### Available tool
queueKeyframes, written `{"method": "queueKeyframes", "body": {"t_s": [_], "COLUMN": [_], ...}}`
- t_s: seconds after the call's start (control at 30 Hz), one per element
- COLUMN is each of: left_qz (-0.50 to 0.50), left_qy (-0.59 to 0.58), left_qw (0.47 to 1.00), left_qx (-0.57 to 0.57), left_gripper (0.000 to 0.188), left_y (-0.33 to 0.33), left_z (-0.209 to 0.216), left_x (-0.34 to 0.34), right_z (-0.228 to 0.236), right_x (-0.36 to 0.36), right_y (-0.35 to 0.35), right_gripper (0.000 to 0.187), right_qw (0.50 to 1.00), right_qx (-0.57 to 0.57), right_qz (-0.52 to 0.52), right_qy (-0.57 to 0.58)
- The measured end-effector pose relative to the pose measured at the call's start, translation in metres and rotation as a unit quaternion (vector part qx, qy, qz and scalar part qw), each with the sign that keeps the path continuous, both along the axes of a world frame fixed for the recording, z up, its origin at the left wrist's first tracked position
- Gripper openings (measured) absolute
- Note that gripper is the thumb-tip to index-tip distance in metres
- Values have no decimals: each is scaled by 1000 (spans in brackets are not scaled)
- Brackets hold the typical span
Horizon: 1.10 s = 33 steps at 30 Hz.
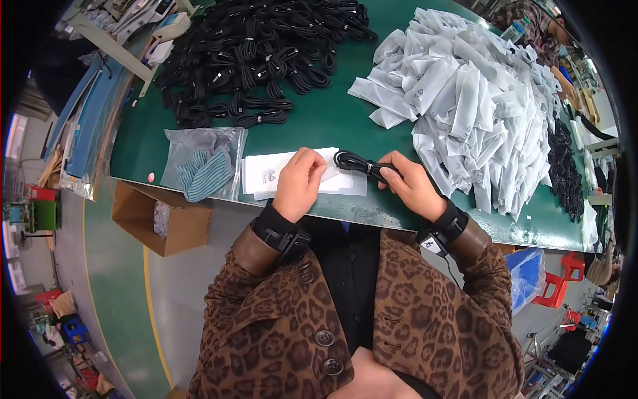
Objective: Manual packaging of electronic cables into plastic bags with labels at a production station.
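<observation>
I see R hand (412, 186) gripping a coiled black cable (359, 163), L hand (299, 183) pinching the top white pouch (266, 174). Bagging step, I reckon; next needs pouch mouth opened.

White flat pouches (269, 174) lie beside a clear plastic bag (203, 161); more white pouches (472, 100) are heaped well right of it.
</observation>
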<state>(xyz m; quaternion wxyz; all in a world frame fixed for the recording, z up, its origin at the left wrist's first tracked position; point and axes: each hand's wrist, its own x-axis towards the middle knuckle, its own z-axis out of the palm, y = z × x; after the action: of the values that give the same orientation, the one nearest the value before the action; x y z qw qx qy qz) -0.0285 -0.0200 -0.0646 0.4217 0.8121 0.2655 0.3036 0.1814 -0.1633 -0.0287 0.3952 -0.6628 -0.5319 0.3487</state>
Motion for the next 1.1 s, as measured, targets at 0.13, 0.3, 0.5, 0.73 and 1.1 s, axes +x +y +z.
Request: {"method": "queueKeyframes", "body": {"t_s": [0.13, 0.3, 0.5, 0.73, 1.1], "left_qz": [6, -58, -53, -48, -129], "left_qy": [-13, -47, -85, -115, -288], "left_qw": [999, 990, 989, 985, 886], "left_qx": [34, 121, 111, 116, -339], "left_gripper": [7, 6, 7, 8, 12], "left_y": [4, 14, 7, 7, 35], "left_z": [-4, 6, -3, 28, 40], "left_x": [4, 7, 4, 4, 8], "right_z": [-2, 2, 8, 25, 47], "right_x": [2, 8, -15, -29, -51], "right_y": [6, 20, 23, 31, 72], "right_gripper": [16, 17, 11, 24, 17], "right_qw": [999, 961, 972, 974, 938], "right_qx": [-32, -161, 140, 144, 302], "right_qz": [14, 17, 84, 10, 23], "right_qy": [-5, 222, -167, -173, -169]}}
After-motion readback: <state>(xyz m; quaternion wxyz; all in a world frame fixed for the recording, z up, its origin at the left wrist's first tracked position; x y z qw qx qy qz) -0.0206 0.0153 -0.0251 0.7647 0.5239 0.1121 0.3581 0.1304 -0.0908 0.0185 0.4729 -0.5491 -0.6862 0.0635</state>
